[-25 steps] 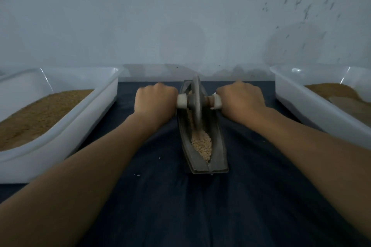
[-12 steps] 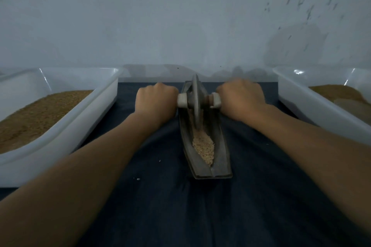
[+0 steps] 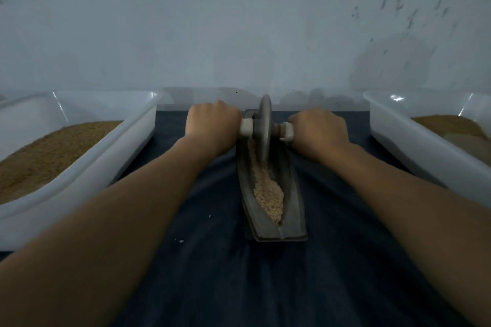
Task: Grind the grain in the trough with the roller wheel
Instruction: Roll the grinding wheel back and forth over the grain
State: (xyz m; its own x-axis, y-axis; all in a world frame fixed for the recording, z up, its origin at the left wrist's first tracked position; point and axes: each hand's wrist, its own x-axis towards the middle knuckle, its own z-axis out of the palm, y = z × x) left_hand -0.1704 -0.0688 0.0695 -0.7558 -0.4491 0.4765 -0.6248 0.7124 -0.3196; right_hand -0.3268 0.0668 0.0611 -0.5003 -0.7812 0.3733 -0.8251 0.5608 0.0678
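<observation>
Left hand (image 3: 212, 127) and right hand (image 3: 318, 133) are each fisted round one end of the axle of the roller wheel (image 3: 265, 125). The wheel stands upright at the far end of the trough (image 3: 293, 194). Grain (image 3: 268, 194) lies heaped in the channel towards the near end. The trough lies lengthwise on the dark, cloth-covered worktop (image 3: 239, 287). The left tub (image 3: 119, 156) and right tub (image 3: 398, 141), both holding brown meal, flank it with open cloth between. A pale wall (image 3: 239, 21) closes the far edge.

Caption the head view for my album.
Left hand and right hand grip the handles of the roller wheel at the far end of the trough, grain heaped nearer.
</observation>
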